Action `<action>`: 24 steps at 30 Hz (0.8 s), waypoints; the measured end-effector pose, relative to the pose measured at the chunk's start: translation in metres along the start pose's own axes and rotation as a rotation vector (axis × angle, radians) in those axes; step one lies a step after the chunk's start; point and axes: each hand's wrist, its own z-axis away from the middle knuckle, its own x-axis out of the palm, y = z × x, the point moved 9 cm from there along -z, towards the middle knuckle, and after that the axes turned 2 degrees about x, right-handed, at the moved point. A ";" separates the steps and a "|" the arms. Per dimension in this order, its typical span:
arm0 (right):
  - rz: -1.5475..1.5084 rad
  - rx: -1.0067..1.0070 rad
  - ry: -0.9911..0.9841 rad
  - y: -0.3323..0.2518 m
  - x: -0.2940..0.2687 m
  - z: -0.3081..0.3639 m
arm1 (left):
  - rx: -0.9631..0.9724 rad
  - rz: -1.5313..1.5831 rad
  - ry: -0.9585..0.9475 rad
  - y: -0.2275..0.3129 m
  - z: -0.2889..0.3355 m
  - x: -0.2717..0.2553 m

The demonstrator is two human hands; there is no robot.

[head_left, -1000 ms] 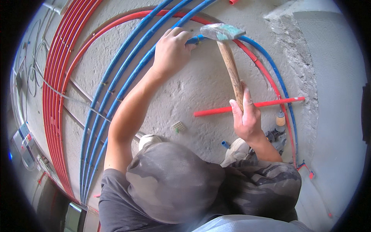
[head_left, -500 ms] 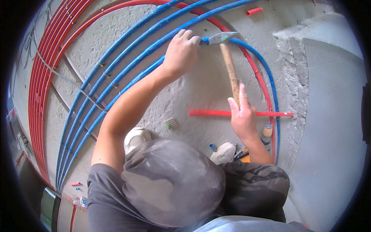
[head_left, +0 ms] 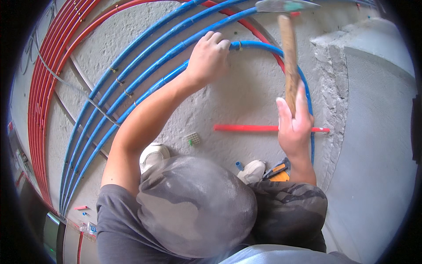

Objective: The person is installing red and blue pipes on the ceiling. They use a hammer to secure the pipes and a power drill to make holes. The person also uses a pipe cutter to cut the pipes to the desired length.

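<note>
My left hand (head_left: 209, 59) is closed over the innermost blue pipe (head_left: 255, 45), knuckles up; its fingertips are partly hidden. Just to the right of those fingers, a small clip (head_left: 240, 45) sits on the same pipe. Gripped in my right hand (head_left: 296, 123) is a hammer (head_left: 288, 59) with a wooden handle and a metal head. The head is lifted toward the far right, apart from the pipe and slightly blurred.
More blue pipes curve across the rough concrete, and red pipes (head_left: 41, 110) run along the left. A loose red pipe (head_left: 246, 128) lies crosswise near my right hand. By my shoes are a blue pipe offcut (head_left: 239, 166) and tools (head_left: 279, 171). A concrete ledge (head_left: 373, 119) rises at right.
My right hand and the hammer have moved up and to the right, taking the head away from the blue pipe. The left hand keeps its place on the pipe.
</note>
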 end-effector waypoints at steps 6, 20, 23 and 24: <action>-0.218 -0.122 0.149 0.003 -0.009 0.029 | 0.025 0.001 -0.011 -0.002 -0.001 0.002; 0.153 0.174 -0.186 0.066 0.081 0.043 | 0.128 -0.059 0.043 0.004 0.001 0.002; 0.003 -0.084 0.057 0.048 0.064 0.045 | 0.149 -0.075 0.043 0.005 0.000 0.002; -0.008 -0.165 0.112 0.042 0.060 0.047 | 0.149 -0.082 0.030 0.005 0.000 0.004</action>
